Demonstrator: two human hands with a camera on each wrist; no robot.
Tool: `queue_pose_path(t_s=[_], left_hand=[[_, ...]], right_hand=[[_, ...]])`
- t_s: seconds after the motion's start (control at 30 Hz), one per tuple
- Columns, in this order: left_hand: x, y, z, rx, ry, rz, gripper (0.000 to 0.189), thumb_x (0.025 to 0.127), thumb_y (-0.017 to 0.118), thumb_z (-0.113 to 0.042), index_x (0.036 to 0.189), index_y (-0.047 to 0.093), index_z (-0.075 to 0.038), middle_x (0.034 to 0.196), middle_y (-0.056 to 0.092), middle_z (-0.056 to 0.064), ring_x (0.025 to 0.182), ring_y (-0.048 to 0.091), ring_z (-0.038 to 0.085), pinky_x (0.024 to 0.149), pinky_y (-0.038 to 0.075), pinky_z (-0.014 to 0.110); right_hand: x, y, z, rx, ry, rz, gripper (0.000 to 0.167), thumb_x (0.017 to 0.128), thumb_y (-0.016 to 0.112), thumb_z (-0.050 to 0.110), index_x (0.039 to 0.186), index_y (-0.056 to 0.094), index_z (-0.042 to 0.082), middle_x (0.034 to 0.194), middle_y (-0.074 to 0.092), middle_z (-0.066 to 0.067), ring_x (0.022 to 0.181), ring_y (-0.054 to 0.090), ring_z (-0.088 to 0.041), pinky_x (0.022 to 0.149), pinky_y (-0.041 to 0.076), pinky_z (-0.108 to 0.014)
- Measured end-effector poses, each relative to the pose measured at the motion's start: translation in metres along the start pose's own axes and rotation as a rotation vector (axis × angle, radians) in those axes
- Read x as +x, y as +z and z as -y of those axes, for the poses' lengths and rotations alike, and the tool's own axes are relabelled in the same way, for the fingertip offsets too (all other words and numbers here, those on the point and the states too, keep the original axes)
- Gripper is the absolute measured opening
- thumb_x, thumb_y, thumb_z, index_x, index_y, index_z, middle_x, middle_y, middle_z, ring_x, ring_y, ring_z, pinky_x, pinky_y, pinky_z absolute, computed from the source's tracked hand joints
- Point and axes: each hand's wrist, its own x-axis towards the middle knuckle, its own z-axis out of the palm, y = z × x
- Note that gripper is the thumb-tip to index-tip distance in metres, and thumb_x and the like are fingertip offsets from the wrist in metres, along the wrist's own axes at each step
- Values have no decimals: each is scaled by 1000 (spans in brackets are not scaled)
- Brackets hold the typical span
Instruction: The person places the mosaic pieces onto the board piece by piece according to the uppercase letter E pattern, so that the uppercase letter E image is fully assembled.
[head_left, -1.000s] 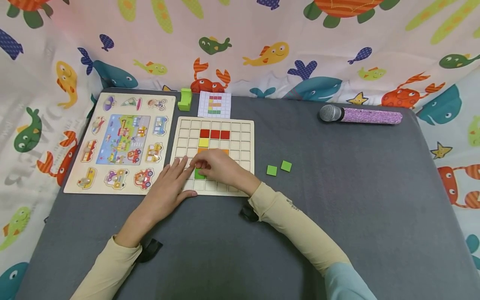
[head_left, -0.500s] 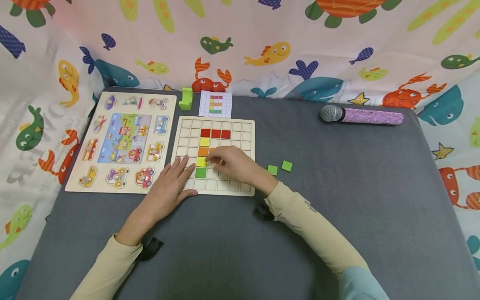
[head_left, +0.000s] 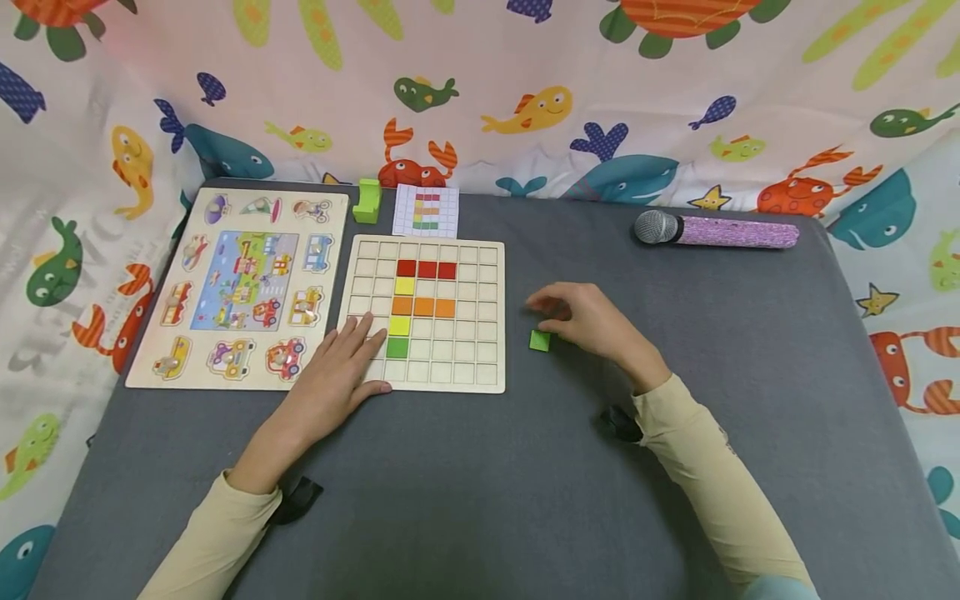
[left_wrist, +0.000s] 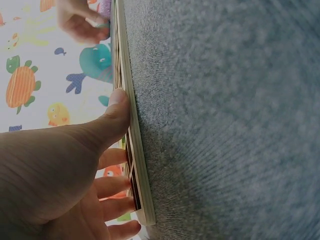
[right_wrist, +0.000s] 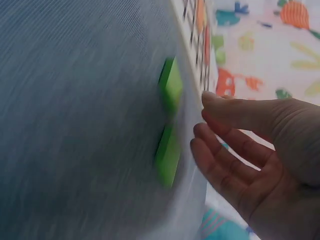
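Note:
My left hand [head_left: 330,371] rests with its fingers spread over the near left corner of the wooden grid board [head_left: 480,377]. In the left wrist view its thumb lies along the board's edge. Red tiles [head_left: 427,269], a yellow tile [head_left: 404,286], orange tiles [head_left: 423,307], another yellow tile [head_left: 400,326] and a green tile [head_left: 397,347] sit in the grid. To the right of the board my right hand [head_left: 588,321] hovers with loosely bent fingers, holding nothing. Close by lie two loose green tiles [right_wrist: 171,87], apart from the fingers; in the head view the hand hides one, leaving one green tile [head_left: 539,340] visible.
A vehicle picture puzzle board [head_left: 180,333] lies left of the grid. Behind are a pattern card [head_left: 425,211] and a light green block [head_left: 367,202]. A glittery pink microphone [head_left: 738,232] lies at the back right. A sea-animal cloth hangs behind the grey table [head_left: 712,333].
My right hand has let go of the green tile in the grid's lower row and moved right, off the board, to the loose green tiles. The left hand stays in place.

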Motion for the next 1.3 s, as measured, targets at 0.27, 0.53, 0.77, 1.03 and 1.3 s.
queue_pose_path(t_s=[0.27,0.53,0.77,1.03,1.3], left_hand=[[-2,-1,2,0,-5,-1,73,92,68,-34,149,38,1,160,19,22,148,12,41,118,11,55],[-3,0,2,1,-5,-6,73,92,68,-34,149,38,2,160,19,22,148,12,41,118,11,55],[-3,-1,3,6,-5,-5,74,91,69,-34,149,38,2,160,19,22,148,12,40,118,12,55],[-1,0,1,1,5,-7,75,92,69,-35,149,37,1,160,19,21,148,12,39,118,12,54],[-1,0,1,3,5,-5,75,92,68,-35,149,37,1,160,19,21,148,12,39,118,11,54]], right_hand=[[-19,-9,-24,-18,54,-8,35,81,79,1,115,69,0,106,71,-13,94,66,-26,79,55,-43],[-24,-6,-27,5,65,-12,37,77,82,1,112,71,1,90,66,-10,80,64,-20,73,54,-37],[-20,-7,-29,51,55,-26,34,79,81,2,111,72,2,86,66,-7,78,62,-18,69,50,-27],[-11,-17,-16,122,50,17,29,85,76,2,114,71,2,86,67,-6,81,61,-18,74,53,-31],[12,-4,10,151,-20,60,30,85,75,3,114,69,0,85,66,-5,80,60,-17,76,53,-35]])
